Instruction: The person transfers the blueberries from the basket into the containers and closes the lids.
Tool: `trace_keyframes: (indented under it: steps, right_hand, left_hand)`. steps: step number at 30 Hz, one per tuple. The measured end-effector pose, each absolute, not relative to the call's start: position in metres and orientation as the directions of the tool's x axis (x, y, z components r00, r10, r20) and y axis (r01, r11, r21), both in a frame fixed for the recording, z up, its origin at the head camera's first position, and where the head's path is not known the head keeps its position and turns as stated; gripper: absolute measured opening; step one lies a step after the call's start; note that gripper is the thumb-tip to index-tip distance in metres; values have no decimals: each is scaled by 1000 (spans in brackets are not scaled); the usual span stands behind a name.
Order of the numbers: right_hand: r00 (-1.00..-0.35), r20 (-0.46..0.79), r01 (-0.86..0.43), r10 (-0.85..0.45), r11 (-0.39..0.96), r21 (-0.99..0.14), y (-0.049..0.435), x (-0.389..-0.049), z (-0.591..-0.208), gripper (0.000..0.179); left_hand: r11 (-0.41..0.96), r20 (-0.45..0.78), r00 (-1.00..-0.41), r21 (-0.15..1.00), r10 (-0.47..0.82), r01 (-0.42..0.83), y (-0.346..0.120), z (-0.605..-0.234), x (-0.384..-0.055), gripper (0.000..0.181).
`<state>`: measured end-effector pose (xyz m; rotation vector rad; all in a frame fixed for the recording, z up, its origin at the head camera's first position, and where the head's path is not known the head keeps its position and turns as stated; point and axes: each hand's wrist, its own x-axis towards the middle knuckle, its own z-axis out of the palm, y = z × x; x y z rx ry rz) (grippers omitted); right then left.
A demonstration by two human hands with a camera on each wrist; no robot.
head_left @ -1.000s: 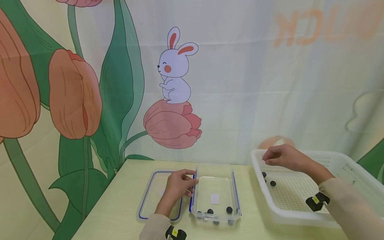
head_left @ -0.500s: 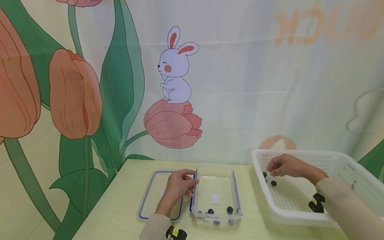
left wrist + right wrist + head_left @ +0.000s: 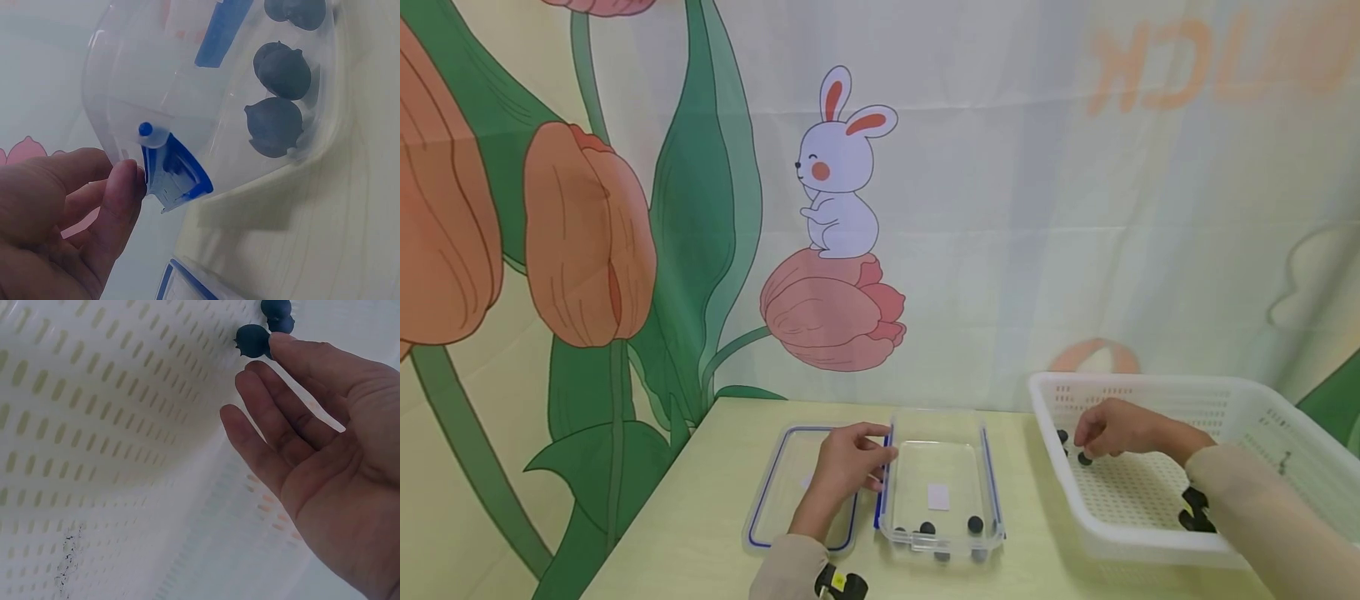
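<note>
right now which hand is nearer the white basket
Right: the right hand is inside the basket; the left hand is outside, left of it, holding the clear box.

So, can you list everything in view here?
Table: one, pale yellow, foreground
Storage box: one, clear with blue latches, table's middle
Lid: one, clear, blue rim, left of storage box
Label: one, white, storage box's base
Basket: one, white, table's right
Blueberries: at least five, dark blue, storage box and basket
Backdrop: one, pale, behind table
Tulips: several, orange and pink, backdrop
Rabbit: one, white, backdrop
Letters: several, orange, backdrop
Sleeves: two, beige, foreground
Wrist cameras: two, black, by sleeves
Left hand: one, gripping storage box
Right hand: one, inside basket
</note>
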<state>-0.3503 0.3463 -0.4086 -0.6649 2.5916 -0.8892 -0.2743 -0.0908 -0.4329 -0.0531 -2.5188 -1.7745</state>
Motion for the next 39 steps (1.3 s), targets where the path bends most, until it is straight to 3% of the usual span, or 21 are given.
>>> trace_keyframes:
  steps: [15, 25, 39]
  right_hand:
    - [-838, -168, -329, -519, 726, -603, 344, -350, -409, 8]
    - [-848, -15, -430, -530, 703, -566, 342, -347, -390, 8]
    - [-872, 221, -484, -438, 696, -531, 316, -318, -336, 16]
  left_hand:
    - [329, 66, -998, 942, -7, 60, -91, -435, -277, 37]
    - [327, 65, -998, 943, -7, 59, -91, -435, -277, 37]
    - [335, 61, -998, 941, -8, 55, -91, -435, -277, 38]
